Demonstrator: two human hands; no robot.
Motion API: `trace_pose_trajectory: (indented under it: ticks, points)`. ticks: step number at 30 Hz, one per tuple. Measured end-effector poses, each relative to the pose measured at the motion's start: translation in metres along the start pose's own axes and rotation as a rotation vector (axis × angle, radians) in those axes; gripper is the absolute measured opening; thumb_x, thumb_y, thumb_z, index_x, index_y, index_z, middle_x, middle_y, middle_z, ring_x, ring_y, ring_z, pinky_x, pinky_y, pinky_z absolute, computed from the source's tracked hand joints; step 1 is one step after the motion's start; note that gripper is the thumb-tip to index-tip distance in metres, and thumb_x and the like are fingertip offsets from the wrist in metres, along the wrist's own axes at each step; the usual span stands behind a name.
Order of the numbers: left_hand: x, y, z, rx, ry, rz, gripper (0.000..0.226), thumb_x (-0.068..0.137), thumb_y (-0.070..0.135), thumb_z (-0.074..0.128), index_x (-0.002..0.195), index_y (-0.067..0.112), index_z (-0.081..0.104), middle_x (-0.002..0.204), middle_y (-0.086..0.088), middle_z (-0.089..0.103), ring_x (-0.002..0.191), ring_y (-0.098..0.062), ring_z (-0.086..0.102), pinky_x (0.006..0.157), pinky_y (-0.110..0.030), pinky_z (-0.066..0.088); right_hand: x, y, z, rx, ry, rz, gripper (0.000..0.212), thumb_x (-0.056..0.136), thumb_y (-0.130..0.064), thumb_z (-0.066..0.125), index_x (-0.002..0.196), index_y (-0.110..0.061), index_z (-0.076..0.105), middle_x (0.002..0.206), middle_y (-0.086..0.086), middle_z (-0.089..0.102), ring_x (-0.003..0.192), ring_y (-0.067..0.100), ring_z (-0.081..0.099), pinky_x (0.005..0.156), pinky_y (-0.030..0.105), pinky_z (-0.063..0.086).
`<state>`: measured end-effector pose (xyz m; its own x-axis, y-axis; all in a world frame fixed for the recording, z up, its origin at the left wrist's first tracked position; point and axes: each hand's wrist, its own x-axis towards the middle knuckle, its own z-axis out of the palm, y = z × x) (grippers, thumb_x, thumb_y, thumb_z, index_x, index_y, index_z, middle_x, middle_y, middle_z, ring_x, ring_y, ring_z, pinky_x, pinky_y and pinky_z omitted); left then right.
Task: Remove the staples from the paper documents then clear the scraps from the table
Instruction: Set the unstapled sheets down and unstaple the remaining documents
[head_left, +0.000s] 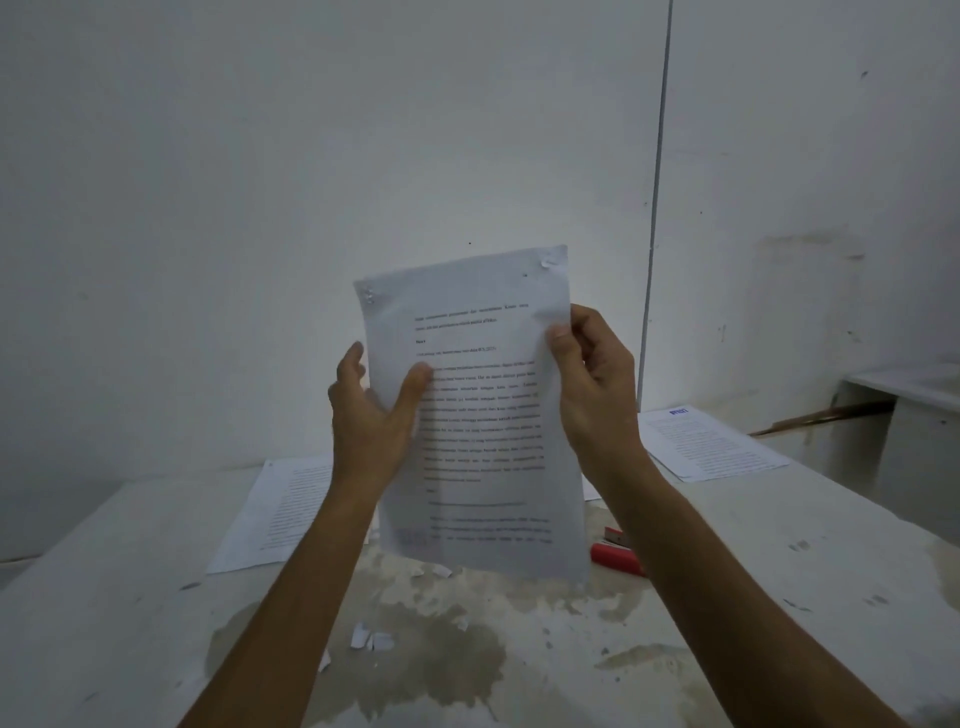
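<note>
Two bare arms reaching up from the bottom edge, holding up a stapled document (483, 415) in the air above the bench (104, 597). Left hand (371, 415) gripping the left edge, thumb in front, fingers (349, 364) curled behind the sheet. Right hand (592, 374) pinching the right edge, a bit higher up. Torn, crumpled spots up above the fingers at both top corners (548, 262); too small to tell if a staple sits in them. Paper scraps (371, 639) down below the hands on the bench. Red staple tool (618, 556) just below the right hand, partly hidden behind the sheet. Two more documents lying flat: one (270, 514) below and left of the left hand, one (711, 441) out to the right. Best way on, probably: look closely at each top corner, keep hold of the pages near the corner, pull slow and straight so nothing rips more. Scraps to be cleared after.
</note>
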<state>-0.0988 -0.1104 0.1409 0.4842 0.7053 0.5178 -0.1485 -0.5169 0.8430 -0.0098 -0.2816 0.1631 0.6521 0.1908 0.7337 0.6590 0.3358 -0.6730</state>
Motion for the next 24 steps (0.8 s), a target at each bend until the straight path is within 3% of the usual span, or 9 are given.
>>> trace_pose_trajectory:
  ticks: [4,9,13,17,19,22,24]
  points:
    - [-0.003,-0.019,-0.013,-0.098,-0.072,-0.091,0.062,0.074,0.064,0.059,0.122,0.027,0.049,0.114,0.011,0.06,0.096,-0.009,0.061,0.069,-0.02,0.048,0.004,0.006,0.004,-0.004,-0.005,0.032,0.017,0.105,-0.025,0.044,0.109,-0.02,0.06,0.1,-0.012,0.067,0.088,0.003,0.064,0.072,0.017,0.054]
    - [-0.004,-0.032,-0.028,-0.058,0.04,0.02,0.015,0.089,0.046,0.059,0.093,0.032,0.055,0.091,0.021,0.061,0.075,0.008,0.061,0.055,-0.009,0.044,0.006,0.017,0.012,-0.008,-0.031,0.178,0.018,0.104,-0.036,0.044,0.112,-0.027,0.058,0.102,-0.011,0.07,0.088,0.007,0.069,0.069,0.024,0.059]
    - [-0.003,-0.037,-0.045,-0.055,0.171,0.076,0.017,0.094,0.042,0.055,0.097,0.026,0.052,0.091,0.023,0.058,0.073,0.01,0.06,0.049,-0.005,0.045,-0.016,0.04,0.026,-0.028,-0.211,0.242,0.019,0.102,-0.039,0.048,0.117,-0.029,0.055,0.11,-0.01,0.07,0.091,0.006,0.07,0.072,0.028,0.061]
    - [-0.003,-0.046,-0.065,-0.014,0.237,0.084,0.02,0.095,0.044,0.052,0.104,0.025,0.05,0.093,0.024,0.057,0.075,0.005,0.061,0.053,-0.007,0.044,-0.049,0.069,0.049,0.001,-0.368,0.349,0.028,0.102,-0.038,0.048,0.13,-0.036,0.051,0.119,-0.019,0.066,0.098,0.0,0.066,0.066,0.015,0.055]
    - [-0.002,-0.053,-0.079,-0.01,0.243,0.084,0.02,0.095,0.042,0.053,0.102,0.024,0.053,0.092,0.022,0.06,0.075,0.007,0.062,0.055,-0.006,0.045,-0.058,0.077,0.063,0.016,-0.365,0.369,0.027,0.103,-0.036,0.048,0.129,-0.035,0.052,0.119,-0.02,0.065,0.098,-0.004,0.065,0.064,0.01,0.053]
    - [-0.003,-0.072,-0.108,0.019,0.157,0.077,0.028,0.094,0.037,0.056,0.097,0.009,0.061,0.087,0.001,0.067,0.071,0.003,0.06,0.06,-0.009,0.045,-0.06,0.081,0.085,0.051,-0.302,0.353,0.025,0.103,-0.03,0.048,0.127,-0.032,0.054,0.117,-0.021,0.065,0.099,-0.007,0.064,0.069,0.006,0.051]
    - [-0.01,-0.088,-0.128,0.074,0.05,0.057,0.024,0.095,0.032,0.057,0.101,0.01,0.064,0.092,0.006,0.069,0.074,0.006,0.062,0.06,-0.005,0.044,-0.058,0.082,0.103,0.075,-0.249,0.35,0.026,0.104,-0.028,0.047,0.129,-0.031,0.053,0.118,-0.019,0.065,0.1,-0.005,0.063,0.068,0.007,0.051]
